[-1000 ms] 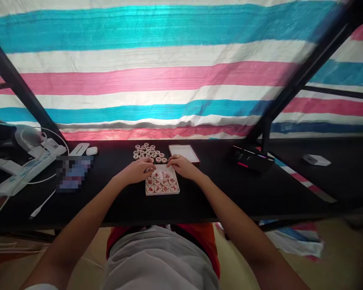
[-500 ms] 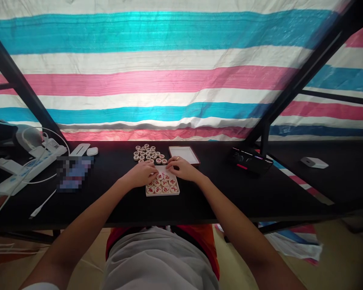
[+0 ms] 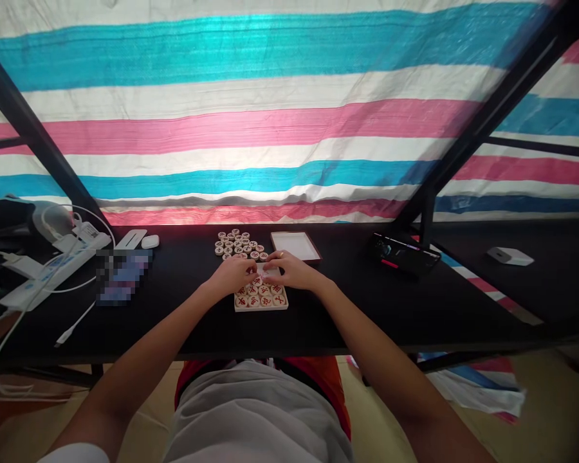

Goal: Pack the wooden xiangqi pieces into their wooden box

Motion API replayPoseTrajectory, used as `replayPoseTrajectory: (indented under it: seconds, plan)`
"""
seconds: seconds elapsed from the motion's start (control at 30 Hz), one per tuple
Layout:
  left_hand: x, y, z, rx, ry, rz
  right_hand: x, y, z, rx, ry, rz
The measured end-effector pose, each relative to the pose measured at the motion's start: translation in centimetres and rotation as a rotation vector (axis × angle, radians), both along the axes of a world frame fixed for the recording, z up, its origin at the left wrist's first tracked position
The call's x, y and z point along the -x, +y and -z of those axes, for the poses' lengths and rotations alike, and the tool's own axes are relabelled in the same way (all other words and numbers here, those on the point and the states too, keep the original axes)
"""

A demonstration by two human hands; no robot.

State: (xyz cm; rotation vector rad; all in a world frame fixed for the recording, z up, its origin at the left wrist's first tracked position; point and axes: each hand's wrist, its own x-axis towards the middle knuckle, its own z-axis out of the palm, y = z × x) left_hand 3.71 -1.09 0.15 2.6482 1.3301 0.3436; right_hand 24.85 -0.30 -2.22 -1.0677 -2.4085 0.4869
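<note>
A shallow pale wooden box (image 3: pixel 261 307) lies on the black table, partly filled with round chess pieces marked in red (image 3: pixel 260 299). My left hand (image 3: pixel 232 272) and my right hand (image 3: pixel 288 269) meet over the box's far half, fingers curled down onto the pieces there. What the fingertips pinch is too small to name. A loose pile of round pieces (image 3: pixel 236 244) sits just beyond my hands. The box's lid (image 3: pixel 295 245), white inside, lies to the right of that pile.
Left side holds a white power strip (image 3: pixel 48 273), cables, a white mouse (image 3: pixel 149 241) and a blurred patch. A dark phone (image 3: pixel 405 254) lies right of centre. A small white box (image 3: pixel 509 256) sits far right. Black frame bars and a striped tarp stand behind.
Both hands have drawn closer together over the far half of the box. The left hand moved right and slightly forward. The pile and lid have not moved.
</note>
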Motion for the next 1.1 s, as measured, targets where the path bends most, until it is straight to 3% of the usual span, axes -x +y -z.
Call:
replayPoseTrajectory:
  seconds: [0.27, 0.5, 0.63, 0.77, 0.87, 1.0, 1.1]
  plan:
    - [0.9, -0.4, -0.8, 0.107, -0.012, 0.08, 0.1, -0.1, 0.0, -0.034, -0.01, 0.002]
    - [0.7, 0.2, 0.1, 0.041, -0.019, 0.119, 0.0, -0.1, -0.1, -0.024, -0.004, -0.003]
    - [0.8, 0.0, -0.1, -0.014, -0.079, 0.128, 0.0, -0.2, -0.2, -0.016, 0.0, -0.003]
    - [2.4, 0.5, -0.9, -0.04, -0.187, 0.033, 0.0, -0.2, -0.3, 0.01, -0.009, -0.008]
    - [4.7, 1.6, -1.2, -0.023, -0.144, -0.07, -0.1, -0.2, -0.4, 0.02, -0.017, -0.013]
    - [6.8, 3.0, -0.7, 0.107, -0.002, -0.108, -0.2, -0.1, -0.3, 0.031, -0.021, -0.017]
    - [6.7, 3.1, -0.1, 0.14, 0.011, -0.073, -0.2, -0.1, -0.2, 0.032, -0.005, -0.018]
